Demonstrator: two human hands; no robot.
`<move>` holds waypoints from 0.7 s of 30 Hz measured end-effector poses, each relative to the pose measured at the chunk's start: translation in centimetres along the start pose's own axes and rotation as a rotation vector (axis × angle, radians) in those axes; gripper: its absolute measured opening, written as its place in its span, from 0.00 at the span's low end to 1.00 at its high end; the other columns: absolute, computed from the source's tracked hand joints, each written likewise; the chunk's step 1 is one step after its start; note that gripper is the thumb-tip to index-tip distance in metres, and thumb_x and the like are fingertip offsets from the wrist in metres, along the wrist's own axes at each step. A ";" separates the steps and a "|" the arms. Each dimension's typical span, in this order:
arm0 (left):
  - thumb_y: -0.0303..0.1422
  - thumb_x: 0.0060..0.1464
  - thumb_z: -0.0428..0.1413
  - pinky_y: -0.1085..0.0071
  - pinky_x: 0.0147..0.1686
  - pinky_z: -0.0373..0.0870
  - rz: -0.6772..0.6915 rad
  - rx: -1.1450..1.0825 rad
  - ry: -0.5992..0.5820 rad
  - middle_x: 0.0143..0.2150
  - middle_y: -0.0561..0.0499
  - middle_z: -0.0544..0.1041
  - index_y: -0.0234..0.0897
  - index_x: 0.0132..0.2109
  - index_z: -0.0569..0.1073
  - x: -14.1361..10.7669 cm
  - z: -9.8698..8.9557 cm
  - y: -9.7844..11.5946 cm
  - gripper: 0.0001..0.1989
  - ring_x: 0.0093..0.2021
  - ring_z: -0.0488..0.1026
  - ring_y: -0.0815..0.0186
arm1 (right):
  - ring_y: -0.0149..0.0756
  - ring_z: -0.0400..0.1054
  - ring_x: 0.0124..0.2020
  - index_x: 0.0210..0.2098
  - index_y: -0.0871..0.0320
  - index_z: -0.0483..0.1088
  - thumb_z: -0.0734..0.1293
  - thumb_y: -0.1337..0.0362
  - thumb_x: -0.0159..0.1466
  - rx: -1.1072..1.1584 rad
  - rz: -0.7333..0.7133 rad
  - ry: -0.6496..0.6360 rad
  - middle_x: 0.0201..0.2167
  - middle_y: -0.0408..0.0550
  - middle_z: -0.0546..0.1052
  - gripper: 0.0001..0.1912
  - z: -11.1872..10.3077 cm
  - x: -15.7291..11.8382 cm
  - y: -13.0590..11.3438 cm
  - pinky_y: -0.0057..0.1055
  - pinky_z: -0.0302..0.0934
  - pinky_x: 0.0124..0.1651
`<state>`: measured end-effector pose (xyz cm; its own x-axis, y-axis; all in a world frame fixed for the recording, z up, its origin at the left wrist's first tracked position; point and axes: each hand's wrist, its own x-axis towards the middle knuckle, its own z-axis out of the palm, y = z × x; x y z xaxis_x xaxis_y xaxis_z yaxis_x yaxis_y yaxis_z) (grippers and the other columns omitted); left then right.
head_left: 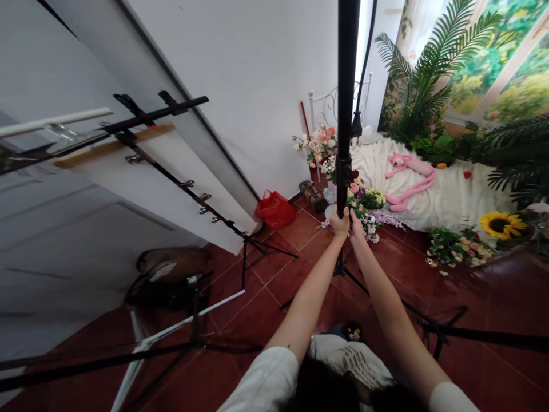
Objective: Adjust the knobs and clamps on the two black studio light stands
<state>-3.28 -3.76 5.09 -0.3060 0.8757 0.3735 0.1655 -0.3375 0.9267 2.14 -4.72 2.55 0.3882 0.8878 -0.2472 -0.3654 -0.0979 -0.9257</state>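
A tall black light stand (346, 86) rises in front of me and runs out of the top of the view. Both arms reach forward to its pole. My left hand (340, 222) is wrapped round the pole from the left side. From the right, my right hand (355, 224) grips the same pole at about the same height. A black clamp collar (343, 169) sits on the pole just above my hands. Below them, the stand's base and legs (339, 268) show near the floor. Beside the pole hangs a black cable (368, 51).
At left stands another black stand with a crossbar and clips (171, 109), by a white board (206, 206). A red bag (275, 209) lies by the wall. Flowers (323, 143), a pink plush toy (412, 171) on white cloth (463, 200), and a sunflower (501, 224) are at right.
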 end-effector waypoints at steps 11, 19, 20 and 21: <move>0.56 0.55 0.52 0.67 0.33 0.67 0.026 0.079 0.047 0.31 0.40 0.76 0.35 0.40 0.72 -0.3 0.5 -1.0 0.25 0.36 0.78 0.54 | 0.44 0.77 0.46 0.36 0.52 0.73 0.69 0.55 0.54 0.080 0.287 -0.036 0.44 0.55 0.80 0.12 -15.2 -11.2 5.2 0.39 0.70 0.54; 0.42 0.67 0.39 0.59 0.62 0.61 0.076 0.204 0.095 0.61 0.30 0.68 0.29 0.61 0.63 -5.5 -0.2 -0.8 0.25 0.64 0.65 0.55 | 0.42 0.77 0.46 0.39 0.55 0.71 0.67 0.58 0.56 0.207 0.331 0.396 0.39 0.50 0.82 0.12 -29.3 -21.6 9.9 0.42 0.66 0.60; 0.40 0.67 0.39 0.58 0.65 0.57 0.068 0.216 0.103 0.63 0.30 0.65 0.29 0.63 0.61 -7.1 -0.5 -1.2 0.25 0.67 0.61 0.56 | 0.41 0.78 0.45 0.40 0.55 0.71 0.66 0.59 0.57 0.231 0.326 0.435 0.39 0.49 0.82 0.12 -30.4 -22.5 10.1 0.41 0.65 0.60; 0.38 0.67 0.39 0.57 0.67 0.55 0.051 0.225 0.101 0.66 0.31 0.63 0.30 0.66 0.58 -8.8 -0.7 -1.8 0.25 0.69 0.58 0.56 | 0.39 0.78 0.44 0.40 0.56 0.71 0.66 0.60 0.58 0.253 0.321 0.476 0.38 0.48 0.82 0.11 -31.5 -23.3 10.2 0.40 0.66 0.59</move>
<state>-1.50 -11.12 0.13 -0.3821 0.8170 0.4319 0.3844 -0.2845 0.8782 16.00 -40.54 -10.11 0.5395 0.5282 -0.6558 -0.6923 -0.1651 -0.7025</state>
